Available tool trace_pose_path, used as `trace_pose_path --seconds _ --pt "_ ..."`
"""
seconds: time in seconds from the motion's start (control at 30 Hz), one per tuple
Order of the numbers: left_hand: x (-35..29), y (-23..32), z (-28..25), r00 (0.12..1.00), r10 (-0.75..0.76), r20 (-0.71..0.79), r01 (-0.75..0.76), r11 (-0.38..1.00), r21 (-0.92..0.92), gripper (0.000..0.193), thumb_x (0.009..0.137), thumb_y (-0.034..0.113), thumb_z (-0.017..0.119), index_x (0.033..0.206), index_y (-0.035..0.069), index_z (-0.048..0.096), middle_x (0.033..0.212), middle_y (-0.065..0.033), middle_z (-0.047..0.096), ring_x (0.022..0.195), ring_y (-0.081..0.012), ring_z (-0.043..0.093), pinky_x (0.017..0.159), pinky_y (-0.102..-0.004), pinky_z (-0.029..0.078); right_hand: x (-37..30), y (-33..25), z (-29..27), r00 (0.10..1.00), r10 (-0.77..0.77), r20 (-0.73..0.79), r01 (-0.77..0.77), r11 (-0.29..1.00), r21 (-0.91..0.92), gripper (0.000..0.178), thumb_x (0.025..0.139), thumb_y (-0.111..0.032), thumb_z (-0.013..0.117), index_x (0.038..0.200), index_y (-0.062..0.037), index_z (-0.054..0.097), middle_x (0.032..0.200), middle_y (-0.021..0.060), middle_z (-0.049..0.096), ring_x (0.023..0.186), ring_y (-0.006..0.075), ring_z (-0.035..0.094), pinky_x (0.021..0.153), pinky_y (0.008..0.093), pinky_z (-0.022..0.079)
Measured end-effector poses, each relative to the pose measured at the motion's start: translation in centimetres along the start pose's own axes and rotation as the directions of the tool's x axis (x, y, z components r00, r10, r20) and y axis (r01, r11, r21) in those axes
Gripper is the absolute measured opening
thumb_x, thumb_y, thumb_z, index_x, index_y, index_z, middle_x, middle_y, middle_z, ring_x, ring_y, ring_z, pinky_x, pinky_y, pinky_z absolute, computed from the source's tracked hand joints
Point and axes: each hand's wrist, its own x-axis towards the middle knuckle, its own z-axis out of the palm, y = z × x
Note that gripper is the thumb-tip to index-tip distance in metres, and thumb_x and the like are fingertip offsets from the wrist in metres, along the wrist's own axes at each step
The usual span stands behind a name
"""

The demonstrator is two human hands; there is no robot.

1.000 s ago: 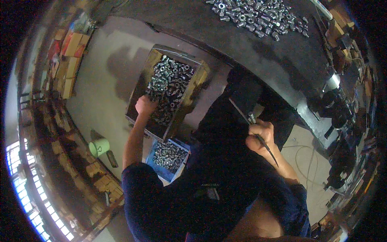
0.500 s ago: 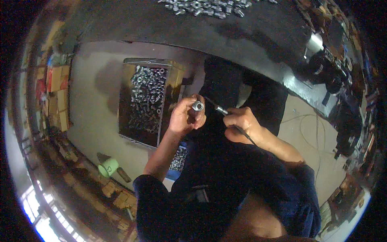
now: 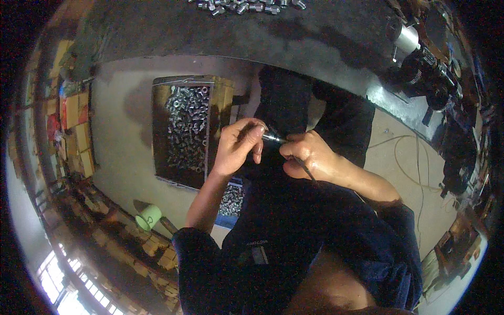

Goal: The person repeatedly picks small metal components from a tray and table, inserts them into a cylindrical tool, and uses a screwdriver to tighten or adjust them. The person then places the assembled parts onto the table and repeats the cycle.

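Observation:
In front of my lap, my left hand (image 3: pixel 236 144) pinches a small shiny hex metal fitting (image 3: pixel 268 136) between thumb and fingers. My right hand (image 3: pixel 311 156) is closed round a slim pen-shaped handheld tool with a dark cord (image 3: pixel 311 171) trailing out below the fist. The tool's front end points left and meets the fitting, or comes very close to it. Its tip is hidden, so I cannot tell how deep it sits. Most of the tool's body is covered by my right fingers.
A bin (image 3: pixel 208 152) of many metal fittings stands left of my legs, with a smaller blue bin (image 3: pixel 224 223) of small metal parts nearer me. More fittings (image 3: pixel 241 7) lie on the dark bench (image 3: pixel 252 39) ahead. A silver-and-black device (image 3: pixel 407 39) stands right; a green cup (image 3: pixel 148 217) sits lower left.
My right hand has moved left and slightly up, bringing the tool against or close to the fitting. The fitting has turned from facing me to facing right.

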Motion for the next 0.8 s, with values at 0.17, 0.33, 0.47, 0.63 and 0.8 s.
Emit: trace_pose_path --seconds 0.17,0.33,0.47,0.63,0.8 --pt "0.0 0.5 0.0 0.984 0.093 0.149 -0.12 0.976 0.18 0.017 0.085 0.004 0.058 0.101 -0.001 0.053 0.081 -0.0044 0.057 0.067 -0.0097 0.057 0.059 -0.023 0.048 -0.2 0.1 0.2 1.0 0.001 0.007 -0.001 1.0 -0.02 0.02 0.06 -0.017 0.066 0.061 -0.004 0.051 0.06 0.0144 0.052 0.059 0.0363 0.055 0.051 0.046 0.042" --pt "0.3 1.0 -0.5 0.962 0.142 0.231 -0.189 0.962 0.197 0.02 0.083 0.002 0.059 0.102 0.0 0.054 0.091 -0.0038 0.058 0.076 -0.0093 0.058 0.064 -0.0228 0.048 -0.5 0.3 -0.1 0.999 -0.03 -0.013 0.03 0.999 0.043 0.017 0.059 -0.013 0.065 0.062 -0.0031 0.052 0.062 0.0152 0.053 0.06 0.036 0.056 0.051 0.0446 0.043" --pt "0.9 0.7 -1.5 0.96 0.279 0.002 -0.242 0.827 0.507 0.019 0.077 0.002 0.064 0.095 0.004 0.059 0.086 -0.0038 0.062 0.071 -0.0104 0.059 0.06 -0.024 0.048 -1.4 0.2 -1.1 0.996 -0.066 -0.058 0.071 0.993 0.089 0.018 0.059 -0.011 0.065 0.061 -0.0036 0.049 0.06 0.0145 0.049 0.059 0.0356 0.053 0.05 0.044 0.041" --pt "1.3 0.3 -2.1 0.877 0.481 -0.019 -0.162 0.332 0.929 0.023 0.063 0.006 0.069 0.084 0.008 0.06 0.075 -0.0076 0.063 0.061 -0.0243 0.061 0.056 -0.0328 0.048 -2.3 -1.4 -2.3 0.972 -0.198 -0.129 0.207 0.977 0.06 0.026 0.057 -0.007 0.062 0.056 -0.0058 0.036 0.056 0.0111 0.041 0.057 0.0338 0.049 0.047 0.0423 0.038" --pt "1.6 -0.2 -1.8 0.869 0.494 -0.017 -0.181 0.349 0.92 0.024 0.06 0.007 0.069 0.083 0.01 0.06 0.071 -0.0066 0.062 0.057 -0.0254 0.059 0.053 -0.0349 0.047 -1.7 -2.0 -1.8 0.952 -0.258 -0.166 0.277 0.956 0.099 0.029 0.055 -0.006 0.062 0.055 -0.0066 0.033 0.052 0.0101 0.036 0.055 0.0333 0.046 0.046 0.0427 0.036"
